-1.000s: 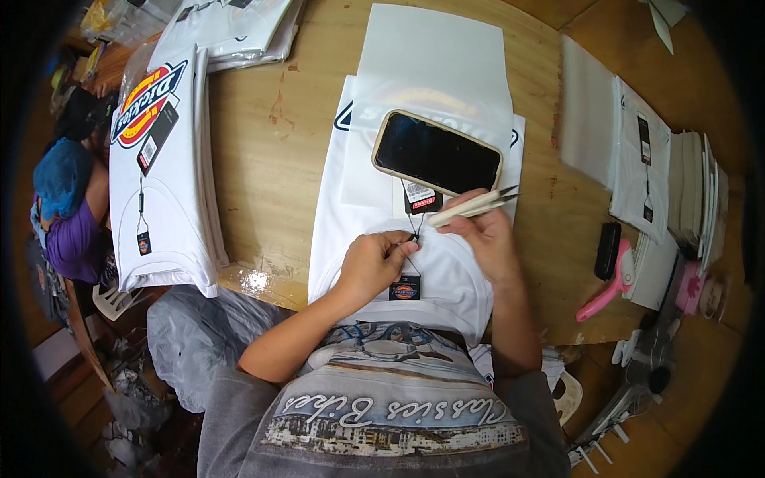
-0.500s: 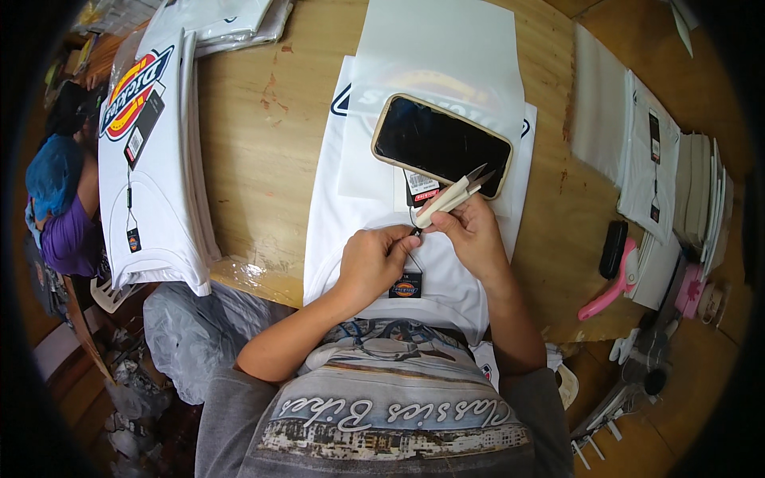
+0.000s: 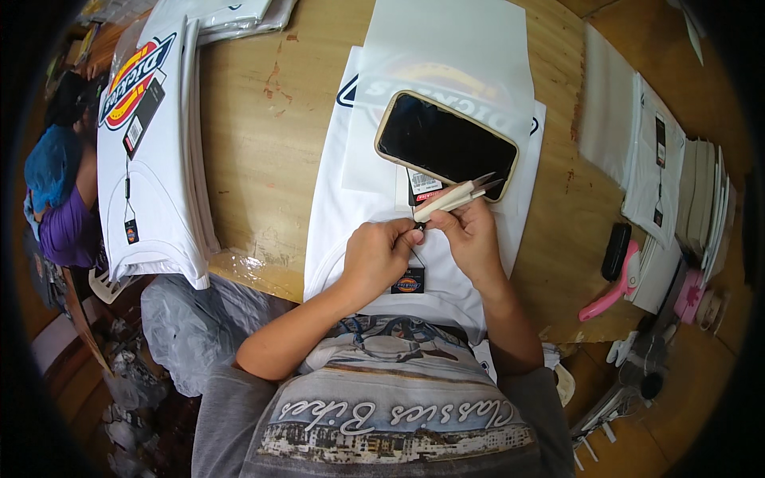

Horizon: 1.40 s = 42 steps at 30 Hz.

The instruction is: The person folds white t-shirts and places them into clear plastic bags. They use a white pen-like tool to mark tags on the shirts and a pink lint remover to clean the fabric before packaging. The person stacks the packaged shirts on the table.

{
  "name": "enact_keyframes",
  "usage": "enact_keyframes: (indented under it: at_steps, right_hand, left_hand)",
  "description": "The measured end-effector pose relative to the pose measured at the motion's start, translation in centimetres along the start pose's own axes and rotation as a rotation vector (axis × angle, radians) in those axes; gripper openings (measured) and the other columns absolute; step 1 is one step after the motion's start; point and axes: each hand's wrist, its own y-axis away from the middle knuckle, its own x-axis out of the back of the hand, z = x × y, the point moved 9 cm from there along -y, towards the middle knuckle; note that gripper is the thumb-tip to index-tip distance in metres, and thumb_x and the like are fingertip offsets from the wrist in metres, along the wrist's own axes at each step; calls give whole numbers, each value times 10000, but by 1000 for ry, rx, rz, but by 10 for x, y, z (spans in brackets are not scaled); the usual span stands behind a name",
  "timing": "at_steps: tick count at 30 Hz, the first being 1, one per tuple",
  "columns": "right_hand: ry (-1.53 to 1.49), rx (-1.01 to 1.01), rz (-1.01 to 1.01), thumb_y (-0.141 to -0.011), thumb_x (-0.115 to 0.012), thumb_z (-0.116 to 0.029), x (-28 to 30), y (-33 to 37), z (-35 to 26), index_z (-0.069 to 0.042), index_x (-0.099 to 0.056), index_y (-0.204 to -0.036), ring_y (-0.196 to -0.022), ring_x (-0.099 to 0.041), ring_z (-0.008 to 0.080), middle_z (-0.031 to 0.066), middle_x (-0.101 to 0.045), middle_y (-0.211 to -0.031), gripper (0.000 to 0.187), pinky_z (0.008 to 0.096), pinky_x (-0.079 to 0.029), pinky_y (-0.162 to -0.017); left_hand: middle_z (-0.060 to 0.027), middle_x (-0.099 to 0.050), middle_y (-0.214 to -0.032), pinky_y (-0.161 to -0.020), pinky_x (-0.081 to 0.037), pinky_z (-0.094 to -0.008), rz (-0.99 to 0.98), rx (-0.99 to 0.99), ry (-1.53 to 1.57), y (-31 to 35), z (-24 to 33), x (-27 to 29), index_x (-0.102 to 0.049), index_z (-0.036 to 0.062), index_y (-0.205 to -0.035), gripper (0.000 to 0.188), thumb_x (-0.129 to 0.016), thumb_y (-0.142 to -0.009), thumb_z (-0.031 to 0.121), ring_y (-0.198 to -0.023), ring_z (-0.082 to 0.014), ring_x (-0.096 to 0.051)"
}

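Note:
A folded white T-shirt (image 3: 327,215) lies in front of me on the table, with a translucent white sheet (image 3: 446,36) over its printed chest. My left hand (image 3: 374,259) pinches the thin black cord (image 3: 419,227) of a hang tag near the collar. Thread snips (image 3: 443,202) with white handles rest in my right hand (image 3: 474,239), blades pointing up and right; its fingertips meet the left ones at the cord. The black and red hang tag (image 3: 422,183) shows partly beneath the phone (image 3: 446,143), which lies on the sheet. A small black label (image 3: 408,281) sits below my fingers.
Folded white T-shirts (image 3: 147,223) are stacked at left; bagged shirts (image 3: 657,175) lie at right. Near the right edge are a pink tool (image 3: 612,296) and a black oblong object (image 3: 616,251). A grey plastic bag (image 3: 187,327) hangs below the wooden table (image 3: 247,135). Another person (image 3: 68,215) is at far left.
The snips have tilted flatter, their tips now pointing further right. Both hands stay close together at the cord, and the view has shifted slightly.

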Motion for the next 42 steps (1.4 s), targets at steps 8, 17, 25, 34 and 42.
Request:
enact_keyframes:
  at_steps: [8, 17, 25, 34, 42]
  right_hand:
    - [-170, -27, -41, -820, -495, -43, -1, 0, -1, 25, -419, -960, -815, -570, 192, 136, -549, -893, 174, 287, -508, -686]
    - [-153, -8, -46, -820, -478, -18, -2, 1, 0, 37, -412, -976, -803, -563, 167, 124, -550, -895, 178, 264, -505, -668]
    - [-193, -19, -48, -818, -509, -67, -1, 1, 0, 1, -421, -937, -821, -563, 186, 126, -542, -874, 163, 281, -506, -695]
    - [-153, 5, -49, -822, -501, -73, -2, 3, 0, 13, -418, -951, -810, -560, 172, 123, -548, -878, 176, 269, -502, -685]
    - [-152, -2, -26, -826, -468, -20, -2, 1, -2, 33, -406, -969, -809, -559, 168, 118, -549, -882, 164, 263, -507, -668]
  left_hand:
    - [-143, -527, -522, -459, -392, -354, -5, 7, -7, -1, -2, 0, -608, 45, -712, 144, -534, -765, 157, -479, -301, -522]
    - [-137, -549, -550, -487, -407, -351, -30, 31, -17, -1, -3, -2, -618, 49, -732, 141, -532, -767, 155, -511, -292, -542]
    - [-84, -509, -505, -454, -363, -256, -59, 35, 3, -2, -4, -3, -593, -10, -749, 167, -516, -807, 126, -440, -115, -447]
    - [-90, -530, -528, -473, -382, -283, -49, 62, -18, -2, -4, -3, -604, 16, -741, 156, -522, -793, 137, -475, -165, -482]
    - [-129, -546, -544, -482, -402, -348, -27, 72, 10, -2, -6, -2, -615, 56, -720, 147, -530, -770, 166, -497, -285, -535]
